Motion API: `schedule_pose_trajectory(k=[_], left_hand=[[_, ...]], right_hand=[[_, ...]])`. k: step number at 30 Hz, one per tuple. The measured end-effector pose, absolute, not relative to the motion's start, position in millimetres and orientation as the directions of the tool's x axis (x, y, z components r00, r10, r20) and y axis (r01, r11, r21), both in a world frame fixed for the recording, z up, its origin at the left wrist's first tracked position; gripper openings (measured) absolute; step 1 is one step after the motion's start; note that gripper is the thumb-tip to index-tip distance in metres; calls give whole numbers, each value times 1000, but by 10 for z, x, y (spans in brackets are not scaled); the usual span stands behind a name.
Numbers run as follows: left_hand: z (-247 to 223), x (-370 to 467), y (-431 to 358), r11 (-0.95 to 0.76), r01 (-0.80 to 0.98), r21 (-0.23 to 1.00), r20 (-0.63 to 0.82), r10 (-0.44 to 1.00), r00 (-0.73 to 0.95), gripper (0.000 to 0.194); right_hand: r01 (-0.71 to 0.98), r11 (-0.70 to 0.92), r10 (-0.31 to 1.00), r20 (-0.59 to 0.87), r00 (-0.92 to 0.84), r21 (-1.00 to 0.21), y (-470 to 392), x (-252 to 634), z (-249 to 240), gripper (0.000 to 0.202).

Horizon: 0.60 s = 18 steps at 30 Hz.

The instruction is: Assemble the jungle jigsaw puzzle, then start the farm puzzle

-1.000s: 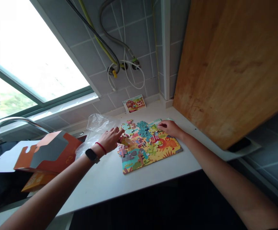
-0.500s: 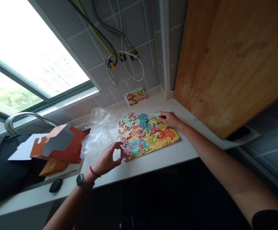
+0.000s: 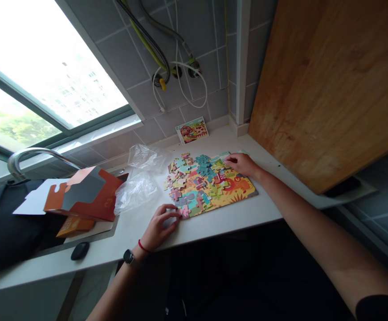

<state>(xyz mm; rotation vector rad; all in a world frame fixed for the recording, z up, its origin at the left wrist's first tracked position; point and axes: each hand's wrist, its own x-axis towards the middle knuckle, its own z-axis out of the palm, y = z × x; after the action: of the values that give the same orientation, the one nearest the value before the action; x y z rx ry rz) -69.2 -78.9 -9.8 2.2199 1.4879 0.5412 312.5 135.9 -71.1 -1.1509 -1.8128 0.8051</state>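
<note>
Wood panel [image 3: 324,89] takes up the right side. White counter [image 3: 194,234] runs below the tiled wall, with the puzzle [image 3: 235,196] lying flat on it, between the two hands. Open orange box [image 3: 96,196] off to the left, clear plastic bags [image 3: 136,194] between box and puzzle. Small picture card [image 3: 197,130] at the back, by the wall.

Main change: left hand [image 3: 160,228]. A second ago it was over the puzzle's left side; now it's down at the near left corner, wrist low over the counter's front edge. Loose pieces [image 3: 177,179] on the left are in plain sight as a result. My read: attention has gone from that heap to the corner.

Left grip: fingers curled, thumb apart from index at the base, tips right by a pink piece [image 3: 184,211]. Can't tell if it's pinched or just touched.

Right hand [image 3: 243,164] hasn't really moved: at the far right edge, beside the blue-green pieces [image 3: 203,166]. Fingertips bunched with thumb; can't tell if anything is between them. Looks more like the parked hand, left doing the work.
</note>
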Motion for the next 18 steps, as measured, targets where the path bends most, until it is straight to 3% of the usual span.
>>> schedule_pose_trajectory(k=[6,18], left_hand=[[-231,-712,-884,-359,787,502,165,933,321,25],[-216,-682,-906,-307,808,502,136,951,277,26]], right_hand=[[391,372,924,294,-245,-842,1354,3123,-709,24],[410,355,932,287,-220,-840,1336,3127,-656,27]])
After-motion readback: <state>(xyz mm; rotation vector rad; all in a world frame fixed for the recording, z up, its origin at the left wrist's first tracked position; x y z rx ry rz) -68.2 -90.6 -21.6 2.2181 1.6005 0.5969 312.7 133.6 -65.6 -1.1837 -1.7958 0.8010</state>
